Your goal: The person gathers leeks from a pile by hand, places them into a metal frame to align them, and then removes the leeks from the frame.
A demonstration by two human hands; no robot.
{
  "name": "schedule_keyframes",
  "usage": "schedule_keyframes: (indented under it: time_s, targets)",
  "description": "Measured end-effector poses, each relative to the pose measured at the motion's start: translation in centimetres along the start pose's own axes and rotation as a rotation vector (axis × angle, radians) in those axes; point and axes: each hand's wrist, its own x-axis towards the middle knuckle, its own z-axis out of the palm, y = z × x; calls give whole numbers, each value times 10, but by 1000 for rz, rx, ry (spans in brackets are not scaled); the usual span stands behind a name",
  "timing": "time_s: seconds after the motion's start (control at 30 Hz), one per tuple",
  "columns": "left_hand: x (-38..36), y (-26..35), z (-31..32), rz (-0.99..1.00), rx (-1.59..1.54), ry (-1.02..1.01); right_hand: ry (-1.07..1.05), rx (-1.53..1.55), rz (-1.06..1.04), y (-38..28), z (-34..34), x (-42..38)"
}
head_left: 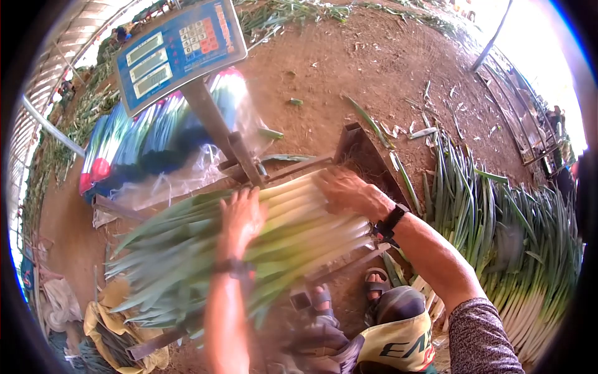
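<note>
A wide layer of leeks (293,234) lies across a metal weighing scale, green leaves to the left and pale stems to the right. My left hand (242,215) rests on top of them near the middle, fingers stretched out and apart. Over the pale stems at the right lies my right hand (349,190), its fingers blurred but seemingly spread on the stems rather than wrapped round them. Beyond the leeks stands the scale's blue display panel (180,53) on a metal post (215,118). The leeks hide most of the weighing platform.
Bundled leeks with red ends (156,134) lie on plastic sheeting at the back left. A large pile of leeks (498,230) covers the ground at right. An upright rusty metal plate (380,159) borders the scale. A yellow sack (118,330) sits at the lower left.
</note>
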Motion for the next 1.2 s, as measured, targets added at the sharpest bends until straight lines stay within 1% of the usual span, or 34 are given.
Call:
schedule_keyframes:
  time_s: [0.1,0.13,0.23,0.33,0.43,0.47,0.57,0.6,0.67,0.7,0.73,0.8,0.9,1.0,1.03,1.1,1.13,1.2]
  targets:
    - [10,-1,-9,-3,-6,-98,69,24,-63,-1,-8,-5]
    - [11,-4,-6,18,-20,-43,52,24,-68,2,-6,-2]
    - [17,-8,-5,101,62,35,10,19,-77,12,1,10]
    - [14,-11,1,190,13,77,-27,-7,-60,11,0,16]
    - [3,-8,6,159,42,56,-68,-5,-8,4,-5,14]
    - [6,-12,9,181,30,49,-88,7,9,0,-6,11]
    - [6,-9,11,188,44,154,-130,40,18,2,-9,17]
    - [7,-8,10,155,67,120,-143,56,23,4,-7,16]
    - [7,-4,-1,83,-35,-16,181,-1,-55,1,2,-1]
    - [7,-2,-11,48,-80,-85,227,6,-56,1,5,-3]
    - [3,-1,-16,52,-62,-76,273,12,-57,1,8,-6]
    - [-13,0,-20,60,-28,-62,117,95,13,-2,3,1]
    - [-50,-9,-32,179,147,-75,3,61,38,1,2,9]
    - [-78,-37,-40,211,212,-51,127,64,-54,7,12,6]
    - [-83,-47,-43,223,236,-30,128,62,-35,7,15,4]
    - [-79,-65,-37,256,159,-51,132,55,-6,2,16,5]
    - [-79,-67,-31,267,158,-26,140,62,-9,1,14,4]
    - [-80,-62,-26,221,135,-40,153,-1,-26,5,19,5]
